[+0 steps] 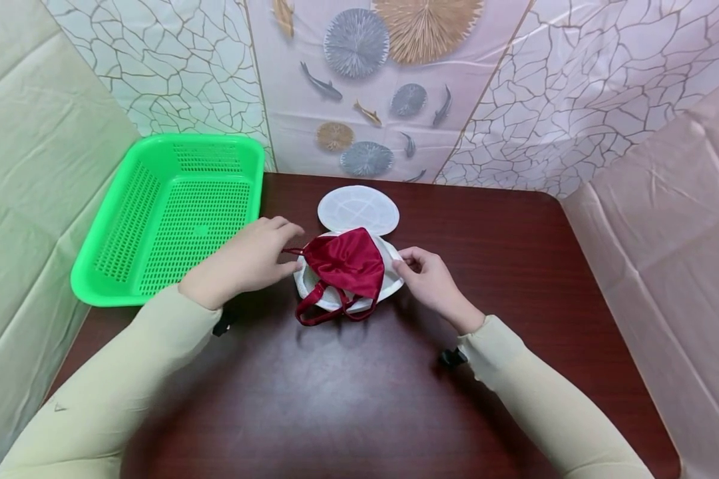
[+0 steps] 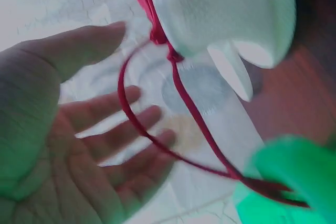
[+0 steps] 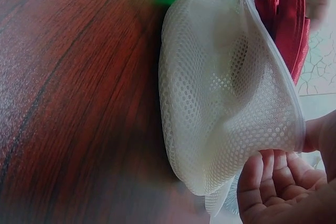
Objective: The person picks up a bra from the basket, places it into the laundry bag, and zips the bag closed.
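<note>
A white mesh laundry bag (image 3: pixel 210 87) stands on the table with its round lid (image 1: pixel 358 210) folded back behind it. Over its mouth lies a red satin garment (image 1: pixel 353 259) with thin straps, some of them hanging down the front side. My right hand (image 1: pixel 428 276) pinches the right side of the bag's rim between thumb and fingers. On the other side my left hand (image 1: pixel 254 256) is beside the garment, its fingers apart and loosely bent. In the left wrist view a thin red cord loop (image 2: pixel 197 114) hangs by that palm, and nothing is gripped there.
A green plastic basket (image 1: pixel 253 199) with slotted sides sits at the back left, close to my left forearm. The dark wooden table (image 1: pixel 311 406) meets a patterned sheet (image 1: pixel 204 73) behind and cloth walls (image 1: pixel 665 199) at the sides.
</note>
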Demonstrator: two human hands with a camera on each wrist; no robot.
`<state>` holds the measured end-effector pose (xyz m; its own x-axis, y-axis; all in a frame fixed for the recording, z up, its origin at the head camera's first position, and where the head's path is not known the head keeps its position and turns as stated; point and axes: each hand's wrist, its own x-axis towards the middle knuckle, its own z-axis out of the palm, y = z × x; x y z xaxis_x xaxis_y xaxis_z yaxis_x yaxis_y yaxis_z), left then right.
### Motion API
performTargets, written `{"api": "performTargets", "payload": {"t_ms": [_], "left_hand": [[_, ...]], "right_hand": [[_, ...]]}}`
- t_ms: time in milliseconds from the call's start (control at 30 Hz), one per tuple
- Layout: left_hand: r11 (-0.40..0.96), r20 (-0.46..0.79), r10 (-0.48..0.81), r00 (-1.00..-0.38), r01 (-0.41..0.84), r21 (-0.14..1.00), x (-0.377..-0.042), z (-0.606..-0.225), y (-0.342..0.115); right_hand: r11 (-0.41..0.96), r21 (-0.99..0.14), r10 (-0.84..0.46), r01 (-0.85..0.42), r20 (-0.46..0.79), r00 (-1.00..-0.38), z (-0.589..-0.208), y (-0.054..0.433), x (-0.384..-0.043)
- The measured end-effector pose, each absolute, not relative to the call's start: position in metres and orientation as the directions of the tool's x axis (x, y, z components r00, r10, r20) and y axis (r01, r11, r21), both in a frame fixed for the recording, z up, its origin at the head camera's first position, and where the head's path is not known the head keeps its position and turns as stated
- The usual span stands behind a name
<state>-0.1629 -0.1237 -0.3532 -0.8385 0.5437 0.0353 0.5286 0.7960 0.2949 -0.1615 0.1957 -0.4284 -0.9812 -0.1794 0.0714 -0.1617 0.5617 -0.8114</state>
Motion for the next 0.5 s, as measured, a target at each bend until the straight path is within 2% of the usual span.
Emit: {"api": "performTargets", "payload": {"t_ms": [367,500], "left_hand": [[0.858,-0.023,0.485,-0.874,0.47,0.209,-0.163,-0.362,-0.152],[0.859,-0.022,0.469,-0.883,0.451,0.243,-0.165,-0.361,-0.155]], "right_hand": [[0.56,-0.813,-0.179,-0.159,0.068,-0.981,-0.43,0.196,-0.162],[0.564,-0.81,-0.181,-0.161,0.069,-0.981,-0.43,0.196,-0.162]]}}
